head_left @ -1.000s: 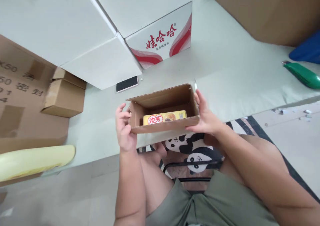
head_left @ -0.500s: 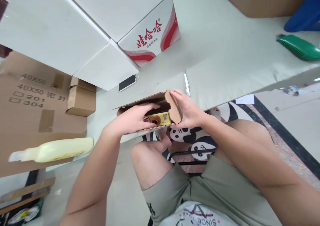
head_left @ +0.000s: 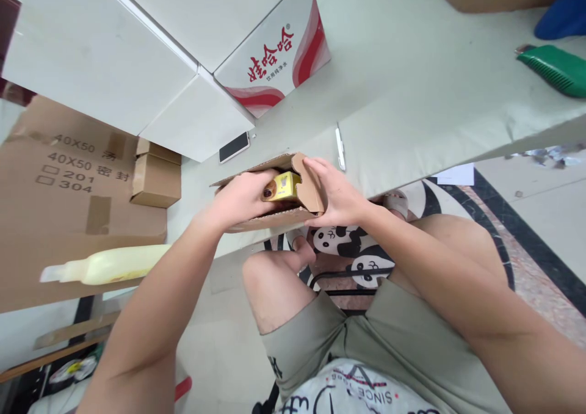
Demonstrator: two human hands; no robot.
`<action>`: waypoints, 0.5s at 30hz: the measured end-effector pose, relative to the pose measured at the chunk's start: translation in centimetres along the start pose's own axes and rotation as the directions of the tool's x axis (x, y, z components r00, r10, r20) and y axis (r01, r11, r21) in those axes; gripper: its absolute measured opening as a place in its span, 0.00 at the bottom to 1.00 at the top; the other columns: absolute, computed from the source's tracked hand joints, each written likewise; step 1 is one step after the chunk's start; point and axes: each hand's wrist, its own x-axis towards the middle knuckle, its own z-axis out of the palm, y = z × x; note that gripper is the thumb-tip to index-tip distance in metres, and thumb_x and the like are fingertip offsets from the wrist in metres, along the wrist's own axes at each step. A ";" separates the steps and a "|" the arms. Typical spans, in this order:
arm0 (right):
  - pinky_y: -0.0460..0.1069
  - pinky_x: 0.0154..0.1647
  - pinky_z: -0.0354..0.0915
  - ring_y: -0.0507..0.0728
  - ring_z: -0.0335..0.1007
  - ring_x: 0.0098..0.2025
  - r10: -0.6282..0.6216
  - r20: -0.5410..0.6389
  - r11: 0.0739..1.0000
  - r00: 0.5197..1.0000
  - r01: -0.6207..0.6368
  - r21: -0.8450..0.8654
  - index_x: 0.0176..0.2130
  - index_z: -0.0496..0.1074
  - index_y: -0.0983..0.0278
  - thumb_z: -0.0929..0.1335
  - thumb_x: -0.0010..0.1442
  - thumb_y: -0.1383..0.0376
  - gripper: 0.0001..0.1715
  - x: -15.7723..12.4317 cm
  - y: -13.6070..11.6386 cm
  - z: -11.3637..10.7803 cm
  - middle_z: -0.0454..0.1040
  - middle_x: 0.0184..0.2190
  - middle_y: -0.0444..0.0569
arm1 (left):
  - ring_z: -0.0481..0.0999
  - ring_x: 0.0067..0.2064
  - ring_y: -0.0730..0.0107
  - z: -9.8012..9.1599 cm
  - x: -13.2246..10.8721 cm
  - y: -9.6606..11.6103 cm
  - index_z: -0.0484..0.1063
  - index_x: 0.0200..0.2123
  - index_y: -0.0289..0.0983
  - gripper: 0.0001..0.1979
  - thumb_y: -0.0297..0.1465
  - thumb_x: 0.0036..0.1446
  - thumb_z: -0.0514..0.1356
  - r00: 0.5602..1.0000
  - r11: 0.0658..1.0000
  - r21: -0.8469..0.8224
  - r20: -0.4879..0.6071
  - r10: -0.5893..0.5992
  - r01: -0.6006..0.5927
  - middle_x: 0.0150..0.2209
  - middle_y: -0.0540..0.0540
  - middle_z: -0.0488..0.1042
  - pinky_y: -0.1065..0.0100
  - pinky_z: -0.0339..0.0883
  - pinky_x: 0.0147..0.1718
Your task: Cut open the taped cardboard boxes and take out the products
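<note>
A small brown cardboard box (head_left: 274,218) rests at the near edge of the pale table (head_left: 412,84). Inside it lies a yellow snack packet (head_left: 284,186). My left hand (head_left: 240,197) lies over the box's left part, fingers curled down onto a folded flap beside the packet. My right hand (head_left: 334,194) presses the right end flap (head_left: 312,188) inward, fingers wrapped round it. Most of the packet is hidden by the flaps and my hands.
A white carton with red lettering (head_left: 274,60) stands behind, with a phone (head_left: 234,147) and a white pen (head_left: 339,148) near the box. A small brown carton (head_left: 155,179) and a yellow bottle (head_left: 110,264) lie left. A green tool (head_left: 552,69) is at the far right.
The box stood open with a hand on each side. Now my left hand has come over the top, and my right hand has folded the right flap inward over the packet.
</note>
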 end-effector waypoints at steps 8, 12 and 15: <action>0.73 0.73 0.53 0.76 0.52 0.73 0.088 -0.015 0.996 0.996 -0.088 -0.029 0.77 0.38 0.52 0.76 0.47 0.34 0.76 0.1 0.5 -0.4 0.55 0.71 0.61 | 0.81 0.40 0.59 -2.4 -2.7 -1.9 0.78 0.52 0.40 0.28 0.46 0.51 0.73 0.897 0.973 -0.160 -0.434 0.084 -0.168 0.44 0.45 0.84 0.60 0.75 0.41; 0.73 0.73 0.54 0.77 0.51 0.74 0.127 -0.066 0.990 0.990 -0.131 -0.060 0.76 0.39 0.54 0.76 0.47 0.34 0.76 0.2 0.6 -0.5 0.53 0.72 0.62 | 0.82 0.45 0.58 -2.8 -3.6 -3.4 0.78 0.51 0.36 0.36 0.48 0.42 0.79 0.758 0.904 -0.318 -0.652 0.009 -0.285 0.45 0.44 0.84 0.52 0.78 0.51; 0.75 0.72 0.55 0.78 0.52 0.73 0.155 -0.141 0.980 0.978 -0.170 -0.107 0.76 0.40 0.54 0.77 0.46 0.34 0.76 0.4 1.1 -0.5 0.52 0.72 0.62 | 0.81 0.53 0.55 -3.2 -3.7 -4.2 0.77 0.45 0.37 0.37 0.47 0.34 0.82 0.520 0.791 -0.360 -0.852 -0.061 -0.495 0.45 0.47 0.83 0.48 0.75 0.61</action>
